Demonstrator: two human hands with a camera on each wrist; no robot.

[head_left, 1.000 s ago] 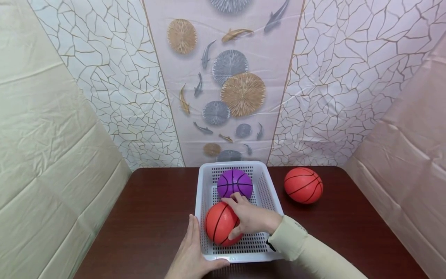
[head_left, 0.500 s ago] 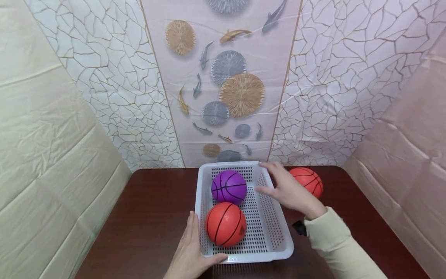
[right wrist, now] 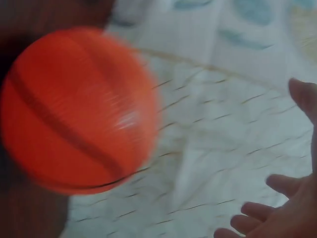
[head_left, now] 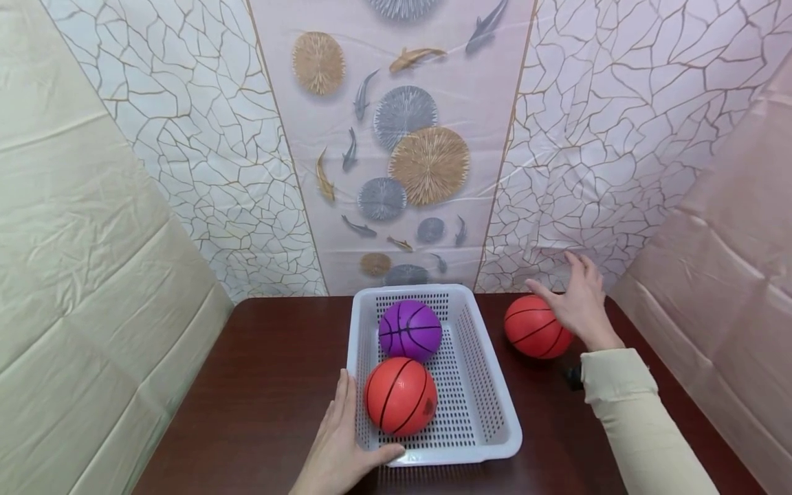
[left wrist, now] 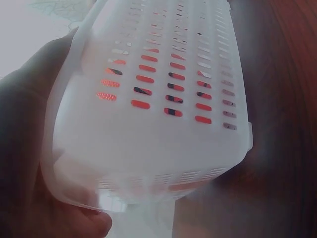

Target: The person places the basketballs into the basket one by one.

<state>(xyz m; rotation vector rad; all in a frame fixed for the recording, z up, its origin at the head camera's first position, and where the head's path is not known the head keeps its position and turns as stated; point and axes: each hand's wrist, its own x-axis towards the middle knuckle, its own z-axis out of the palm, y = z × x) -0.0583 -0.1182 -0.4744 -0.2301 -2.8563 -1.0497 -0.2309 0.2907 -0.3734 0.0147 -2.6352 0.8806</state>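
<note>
A white perforated plastic basket [head_left: 504, 419] stands on the table. Inside it are a purple toy basketball [head_left: 410, 330] toward the back and a red toy basketball [head_left: 401, 397] in front, close together. My left hand [head_left: 340, 440] rests against the basket's front left corner, fingers straight along the side and thumb over the front rim. From the left wrist, the slotted basket wall [left wrist: 148, 134] shows red through it. Another red basketball [head_left: 537, 328] lies on the table right of the basket. My right hand [head_left: 579, 302] hovers at its upper right, fingers spread, apart from it in the right wrist view.
The dark brown table [head_left: 266, 385] extends on both sides of the basket. Behind it hangs a patterned cloth [head_left: 427, 227] with fish and round motifs. Plain beige cloth walls [head_left: 93, 275] flank both sides.
My right hand has left the red ball in the basket and moved right, over to the ball on the table. The purple ball has shifted slightly. My left hand stays at the corner.
</note>
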